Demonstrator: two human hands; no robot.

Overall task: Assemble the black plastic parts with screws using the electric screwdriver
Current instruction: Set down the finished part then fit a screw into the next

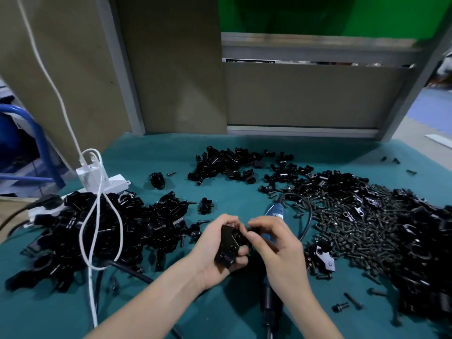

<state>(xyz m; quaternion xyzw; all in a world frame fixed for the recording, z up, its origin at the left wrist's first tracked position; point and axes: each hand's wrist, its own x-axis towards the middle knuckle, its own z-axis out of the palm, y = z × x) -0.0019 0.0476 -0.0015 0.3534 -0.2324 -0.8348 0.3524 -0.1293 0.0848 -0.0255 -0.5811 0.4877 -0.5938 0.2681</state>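
A black part is held above the table, near its front edge, in the left hand, whose fingers are curled round it from below with the thumb laid over its far end. The fingertips of the right hand are drawn together and pinched on the part's far right corner; whether a screw is also held there cannot be told. The part's long axis runs roughly from near to far, tilted a little to the left at the top, and its broad face is turned up toward the camera. It looks a flat, blocky, matt black piece with what seem to be small round recesses on that face and a stepped lug at its near end. The screwdriver lies on the table directly under the right hand, its length also running near to far, blue body at the far end where the cord leaves it, dark end toward the person; it is judged far nearer the right hand than the left. Loose screws are heaped just to the right, within that hand's reach. Piles of black parts lie to the left and at the back.
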